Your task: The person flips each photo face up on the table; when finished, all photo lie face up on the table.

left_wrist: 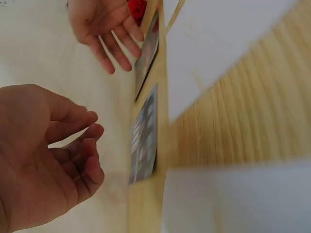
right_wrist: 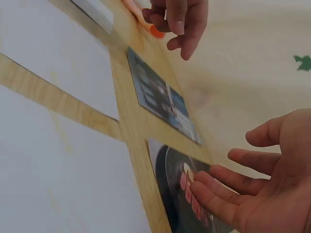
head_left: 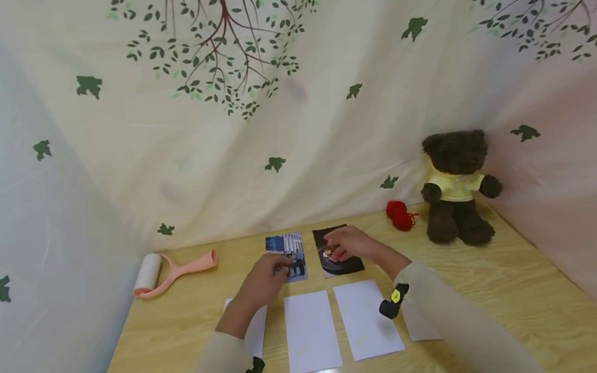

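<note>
Two printed photos lie side by side on the wooden table. The left photo (head_left: 294, 243) shows people before a building; the right photo (head_left: 352, 265) shows food on a dark plate. Above the left photo hovers my left hand (head_left: 267, 279), its fingers loosely bent with nothing between them in the left wrist view. My right hand (head_left: 355, 244) is over the food photo, fingers spread and holding nothing; whether its fingertips touch the photo I cannot tell. Nearer to me lies a row of several white cards, including one in the middle (head_left: 312, 334) and another to its right (head_left: 368, 322). My forearms partly cover the outer cards.
At the table's left edge lies a lint roller (head_left: 148, 273) with a pink handle. A bundle of red yarn (head_left: 400, 216) sits at the back right, beside a brown teddy bear (head_left: 457, 187) in a yellow shirt. Leaf-patterned cloth (head_left: 212, 176) hangs around the table.
</note>
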`<state>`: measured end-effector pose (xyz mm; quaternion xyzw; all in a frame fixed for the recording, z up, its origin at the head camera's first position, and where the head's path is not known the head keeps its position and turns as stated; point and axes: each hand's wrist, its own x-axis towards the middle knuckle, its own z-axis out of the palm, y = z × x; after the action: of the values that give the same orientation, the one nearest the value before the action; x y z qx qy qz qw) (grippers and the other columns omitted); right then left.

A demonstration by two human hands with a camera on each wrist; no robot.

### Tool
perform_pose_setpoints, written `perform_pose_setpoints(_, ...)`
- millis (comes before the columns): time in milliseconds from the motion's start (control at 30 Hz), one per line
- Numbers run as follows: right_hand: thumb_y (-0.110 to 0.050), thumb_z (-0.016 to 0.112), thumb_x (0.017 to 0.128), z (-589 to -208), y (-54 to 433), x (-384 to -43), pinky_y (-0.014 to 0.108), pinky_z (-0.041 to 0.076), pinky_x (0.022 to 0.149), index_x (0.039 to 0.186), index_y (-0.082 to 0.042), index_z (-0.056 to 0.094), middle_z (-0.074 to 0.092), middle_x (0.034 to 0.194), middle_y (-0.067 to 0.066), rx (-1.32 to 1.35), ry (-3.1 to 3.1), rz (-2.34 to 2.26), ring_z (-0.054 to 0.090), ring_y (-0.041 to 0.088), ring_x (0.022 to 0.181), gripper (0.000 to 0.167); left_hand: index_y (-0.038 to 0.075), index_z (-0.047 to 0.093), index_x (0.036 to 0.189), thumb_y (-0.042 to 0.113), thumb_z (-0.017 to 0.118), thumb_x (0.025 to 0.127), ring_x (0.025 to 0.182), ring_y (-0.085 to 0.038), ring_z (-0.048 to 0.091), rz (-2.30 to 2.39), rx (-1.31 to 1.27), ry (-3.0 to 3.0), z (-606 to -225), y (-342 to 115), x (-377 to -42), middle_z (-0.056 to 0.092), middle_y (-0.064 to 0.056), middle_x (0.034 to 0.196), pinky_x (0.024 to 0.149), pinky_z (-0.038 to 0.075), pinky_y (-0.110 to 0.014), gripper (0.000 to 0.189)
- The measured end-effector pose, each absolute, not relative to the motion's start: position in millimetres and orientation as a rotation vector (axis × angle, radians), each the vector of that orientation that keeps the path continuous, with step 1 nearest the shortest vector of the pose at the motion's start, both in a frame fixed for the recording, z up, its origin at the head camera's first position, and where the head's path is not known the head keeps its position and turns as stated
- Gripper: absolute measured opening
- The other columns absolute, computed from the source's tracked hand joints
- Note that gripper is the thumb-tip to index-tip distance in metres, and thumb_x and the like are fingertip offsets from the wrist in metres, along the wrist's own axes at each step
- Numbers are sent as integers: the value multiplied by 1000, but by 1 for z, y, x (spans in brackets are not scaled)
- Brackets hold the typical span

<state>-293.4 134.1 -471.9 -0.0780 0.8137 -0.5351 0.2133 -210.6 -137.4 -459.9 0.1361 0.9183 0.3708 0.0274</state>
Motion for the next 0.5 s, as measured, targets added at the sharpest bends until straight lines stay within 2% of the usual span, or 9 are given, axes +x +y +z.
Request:
perform_pose_setpoints(167, -20, 53, 108, -462, 109, -261, 38, 64, 86, 140, 4, 63, 69, 136, 24, -357, 2224, -1418, 74, 30, 106, 40, 3, 73, 124, 10, 68, 101, 84, -17, 55, 1049, 349, 2850, -452, -185, -176, 69, -10, 111, 77, 49, -34, 25)
perform_pose_setpoints(333, -21, 56, 108, -464, 76, -234, 34, 64, 78, 129, 4, 69, 74, 115, 22, -481, 2140, -1404, 74, 21, 91, 35, 9, 73, 122, 14, 83, 90, 84, -14, 54, 891, 293, 2849, -455, -226, -149, 67, -6, 107, 75, 47, -30, 34)
perform_pose_setpoints(500, -19, 55, 108, -472, 46, -214, 27, 56, 58, 145, 1, 61, 69, 94, 14, -513, 2037, -1378, 63, 14, 69, 42, 10, 73, 131, 20, 95, 76, 82, -14, 49, 776, 298, 2831, -465, -246, -130, 58, -2, 95, 70, 41, -27, 60)
